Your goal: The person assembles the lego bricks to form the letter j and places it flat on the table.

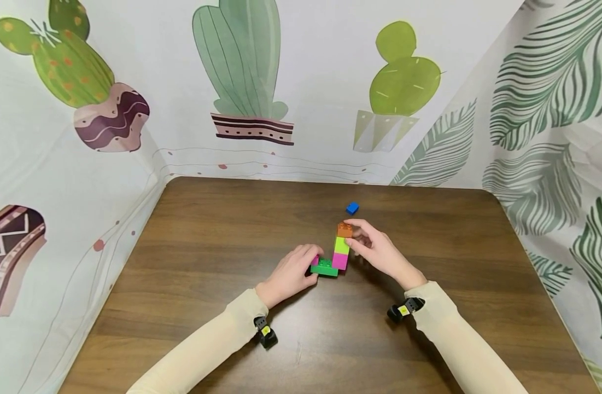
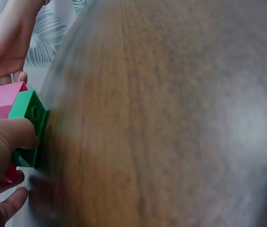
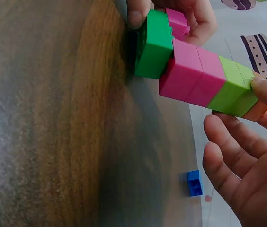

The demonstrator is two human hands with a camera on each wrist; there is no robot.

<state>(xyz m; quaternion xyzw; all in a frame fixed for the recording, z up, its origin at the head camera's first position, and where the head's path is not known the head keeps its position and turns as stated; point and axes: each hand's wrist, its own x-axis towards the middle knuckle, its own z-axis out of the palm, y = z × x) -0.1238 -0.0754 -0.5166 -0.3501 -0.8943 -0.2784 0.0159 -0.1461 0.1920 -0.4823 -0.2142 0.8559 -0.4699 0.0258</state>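
A green toy building brick (image 1: 325, 269) lies low over the table. At its left end, partly covered by fingers, a small pink brick (image 3: 176, 22) stands on it. From its right end rises a column of pink bricks (image 1: 339, 261), then lime bricks (image 1: 341, 245), with an orange brick (image 1: 344, 231) on top. My left hand (image 1: 288, 273) grips the green brick's left end, thumb on its near side. My right hand (image 1: 379, 254) pinches the column high up, thumb on the lime part and index finger at the orange brick; its other fingers are loosely curled behind.
Beyond the column, a loose blue brick (image 1: 352, 208) lies on the brown wooden table (image 1: 222, 219). Cloth printed with cacti and leaves (image 1: 320, 82) hangs behind the table and along both sides. Each wrist wears a small black camera (image 1: 266, 332) over a cream sleeve.
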